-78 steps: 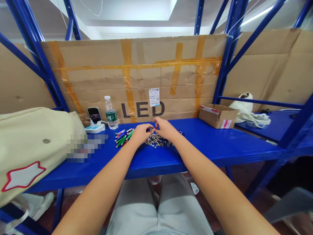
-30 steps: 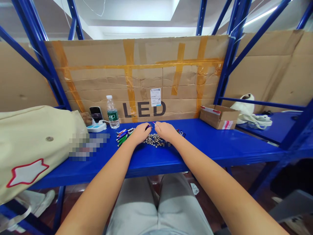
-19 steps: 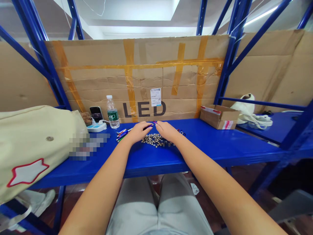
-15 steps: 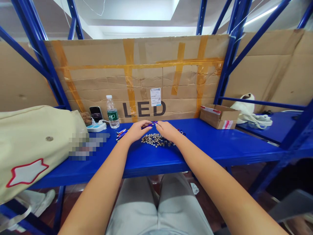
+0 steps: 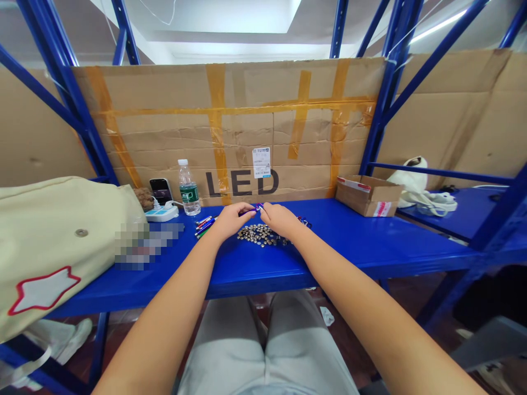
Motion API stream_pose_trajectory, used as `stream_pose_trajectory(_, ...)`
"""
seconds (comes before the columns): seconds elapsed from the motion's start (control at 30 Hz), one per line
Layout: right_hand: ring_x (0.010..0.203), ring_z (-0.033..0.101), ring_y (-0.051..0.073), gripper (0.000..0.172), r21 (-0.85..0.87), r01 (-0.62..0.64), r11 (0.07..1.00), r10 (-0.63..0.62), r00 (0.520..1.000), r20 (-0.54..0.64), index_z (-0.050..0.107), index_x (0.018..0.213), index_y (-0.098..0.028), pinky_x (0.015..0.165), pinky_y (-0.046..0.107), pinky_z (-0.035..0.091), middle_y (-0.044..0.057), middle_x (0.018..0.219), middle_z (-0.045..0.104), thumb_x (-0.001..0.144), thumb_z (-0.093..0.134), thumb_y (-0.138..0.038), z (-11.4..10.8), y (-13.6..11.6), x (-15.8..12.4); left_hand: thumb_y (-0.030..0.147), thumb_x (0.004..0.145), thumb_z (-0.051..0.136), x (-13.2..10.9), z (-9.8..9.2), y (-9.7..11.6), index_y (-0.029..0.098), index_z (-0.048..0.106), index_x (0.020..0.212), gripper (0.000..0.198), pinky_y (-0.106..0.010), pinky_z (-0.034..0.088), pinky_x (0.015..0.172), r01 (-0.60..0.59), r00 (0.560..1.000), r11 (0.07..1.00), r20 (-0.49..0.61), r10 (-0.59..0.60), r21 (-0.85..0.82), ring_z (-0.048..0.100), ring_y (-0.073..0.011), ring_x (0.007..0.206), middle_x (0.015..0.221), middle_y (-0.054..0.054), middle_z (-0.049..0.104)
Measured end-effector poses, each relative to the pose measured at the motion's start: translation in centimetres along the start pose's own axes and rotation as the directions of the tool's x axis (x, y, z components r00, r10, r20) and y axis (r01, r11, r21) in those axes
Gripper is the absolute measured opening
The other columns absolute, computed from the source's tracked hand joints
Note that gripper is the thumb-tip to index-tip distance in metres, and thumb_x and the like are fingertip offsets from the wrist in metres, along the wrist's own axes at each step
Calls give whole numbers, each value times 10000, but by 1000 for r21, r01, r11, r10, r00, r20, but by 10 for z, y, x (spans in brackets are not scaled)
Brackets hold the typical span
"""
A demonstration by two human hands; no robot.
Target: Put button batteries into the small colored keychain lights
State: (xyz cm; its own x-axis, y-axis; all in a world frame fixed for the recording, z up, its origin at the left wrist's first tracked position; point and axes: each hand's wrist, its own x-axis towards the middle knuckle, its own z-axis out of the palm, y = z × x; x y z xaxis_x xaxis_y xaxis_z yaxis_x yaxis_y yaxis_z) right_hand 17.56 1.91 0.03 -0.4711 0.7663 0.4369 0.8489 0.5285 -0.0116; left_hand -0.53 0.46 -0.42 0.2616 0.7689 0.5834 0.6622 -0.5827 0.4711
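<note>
My left hand [image 5: 233, 220] is closed around a slim blue pen-like tube [image 5: 247, 212], its far end pointing right. Fingertips of my right hand [image 5: 279, 217] pinch at the right end of the tube, where a small purple-blue part [image 5: 259, 207] shows between the hands. Whether that part is joined to the tube I cannot tell. Below both hands lies a pile of small round silvery discs [image 5: 258, 235], like button cells. Several slim coloured tubes [image 5: 203, 224] rest by my left wrist. Partly behind my right wrist are small blue and red pieces [image 5: 305, 222].
On the blue table [image 5: 362, 241] stand a water bottle [image 5: 189, 189], a power strip [image 5: 162, 213] and a phone [image 5: 161, 190] at the back left. A cream bag [image 5: 61, 236] fills the left side. An open cardboard box [image 5: 369, 196] sits at the back right.
My right fingers have shifted slightly left, up against the end of the tube. A green tube now shows beside my left wrist.
</note>
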Motion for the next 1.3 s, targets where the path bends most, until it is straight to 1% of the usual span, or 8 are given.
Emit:
stream_pose_trajectory(0.33, 908, 644, 267, 306, -8, -26, 1000, 26, 1000, 13, 543, 1041, -134, 766, 319, 424, 161, 1003, 678, 956, 306, -308, 4, 0, 1, 269, 855, 527, 3, 12, 10, 162, 670, 962, 208, -306, 480, 863, 39, 990, 969, -141, -5, 244, 639, -207, 930, 986, -68, 710)
stream_pose_trajectory(0.5, 903, 632, 261, 251, 112, -65, 992, 62, 997, 35, 541, 1018, -154, 736, 316, 424, 145, 1011, 674, 911, 365, -297, 9, 8, 3, 305, 872, 520, 12, 12, -3, 175, 676, 985, 233, -310, 467, 888, 13, 998, 957, -69, 8, 290, 635, -214, 967, 1023, -69, 707)
stream_pose_trajectory(0.63, 907, 619, 245, 246, 259, -207, 943, 209, 978, 22, 519, 1043, -174, 713, 301, 423, 114, 1006, 668, 853, 447, -313, 12, 24, 6, 341, 857, 530, 31, 15, -22, 180, 691, 950, 246, -325, 468, 857, 93, 993, 927, 33, -112, 364, 634, -233, 947, 993, -77, 712)
stream_pose_trajectory(0.77, 902, 609, 234, 222, 327, -248, 912, 266, 964, -10, 522, 1010, -185, 726, 305, 422, 101, 1005, 664, 835, 447, -298, 12, 34, 7, 392, 848, 523, 46, 23, -36, 199, 691, 910, 264, -334, 463, 827, 161, 959, 857, 129, -254, 489, 628, -250, 956, 980, -90, 709)
stream_pose_trajectory(0.97, 858, 601, 216, 188, 359, -254, 898, 289, 956, -45, 522, 974, -189, 726, 300, 420, 85, 966, 665, 830, 430, -268, 12, 36, 8, 441, 821, 519, 45, 22, -39, 210, 674, 873, 283, -340, 448, 817, 130, 955, 758, 124, -268, 639, 616, -263, 970, 1010, -101, 694)
stream_pose_trajectory(1.1, 822, 593, 204, 178, 379, -255, 890, 300, 952, -62, 529, 955, -189, 709, 290, 416, 76, 938, 664, 826, 430, -263, 13, 35, 10, 402, 864, 410, 41, 21, -36, 273, 695, 932, 320, -356, 423, 863, 64, 925, 780, 256, -280, 623, 600, -254, 1038, 1064, -47, 701)
stream_pose_trajectory(1.2, 802, 589, 195, 179, 406, -247, 880, 299, 952, -70, 534, 945, -191, 687, 280, 413, 68, 934, 665, 821, 428, -264, 15, 36, 10, 303, 854, 389, 39, 20, -36, 316, 621, 1158, 382, -418, 385, 930, 54, 941, 782, 231, -249, 620, 516, -270, 1191, 1285, -32, 598)
stream_pose_trajectory(1.3, 797, 587, 191, 184, 414, -240, 878, 296, 952, -76, 542, 939, -190, 679, 272, 414, 66, 928, 666, 822, 425, -269, 18, 39, 11, 277, 837, 389, 35, 12, -35, 292, 634, 1136, 387, -419, 406, 905, 173, 940, 757, 124, -318, 630, 559, -274, 1136, 1215, -57, 643)
